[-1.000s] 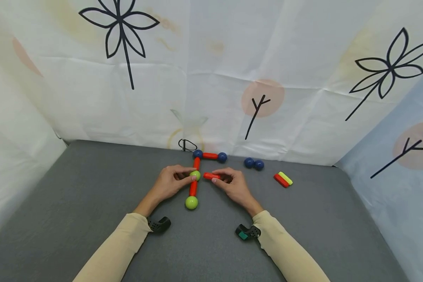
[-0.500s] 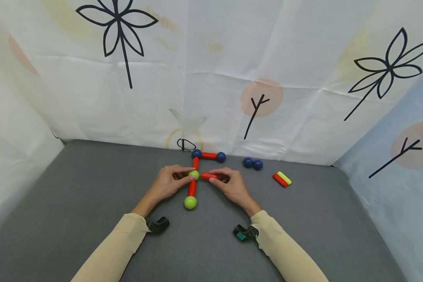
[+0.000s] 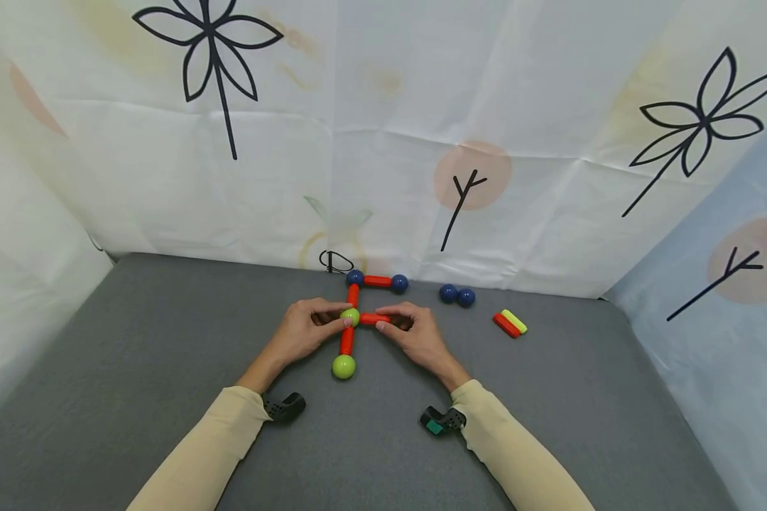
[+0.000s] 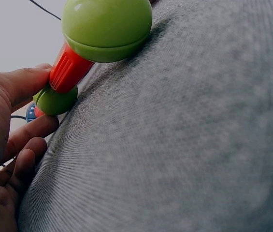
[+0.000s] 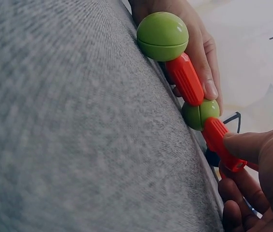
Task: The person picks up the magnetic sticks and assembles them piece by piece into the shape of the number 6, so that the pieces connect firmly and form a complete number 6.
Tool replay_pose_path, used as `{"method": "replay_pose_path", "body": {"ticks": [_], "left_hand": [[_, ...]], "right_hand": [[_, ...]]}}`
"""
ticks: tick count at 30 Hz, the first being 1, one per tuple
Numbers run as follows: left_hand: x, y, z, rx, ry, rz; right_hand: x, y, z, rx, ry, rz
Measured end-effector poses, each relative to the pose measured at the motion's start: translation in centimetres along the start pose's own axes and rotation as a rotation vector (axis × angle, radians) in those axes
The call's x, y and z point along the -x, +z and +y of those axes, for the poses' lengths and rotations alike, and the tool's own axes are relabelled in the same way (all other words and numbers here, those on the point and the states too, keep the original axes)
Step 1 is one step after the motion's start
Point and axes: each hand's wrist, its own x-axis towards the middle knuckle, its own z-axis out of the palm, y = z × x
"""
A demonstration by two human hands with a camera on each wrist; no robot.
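My left hand pinches a green ball between thumb and fingers. In my right hand, thumb and fingers grip a red rod, whose far end meets that ball. One red rod runs from the held ball down to a larger-looking green ball. Another red rod goes up to a dark blue ball. From there a further red rod leads right to a second blue ball. The right wrist view shows the gripped rod touching the ball, its near end free.
Two blue balls lie side by side toward the back of the grey tabletop. Right of them, a red rod and a yellow rod lie against each other. A patterned white cloth hangs behind the table.
My right hand has moved slightly left with its red rod, closing the gap so the rod's end meets the green ball. My left hand keeps its pinch on the ball.
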Motion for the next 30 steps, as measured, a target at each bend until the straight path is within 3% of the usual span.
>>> {"method": "replay_pose_path", "body": {"ticks": [30], "left_hand": [[-0.05, -0.03, 0.2, 0.003, -0.008, -0.003]], "right_hand": [[0.03, -0.01, 0.2, 0.005, -0.003, 0.001]]}}
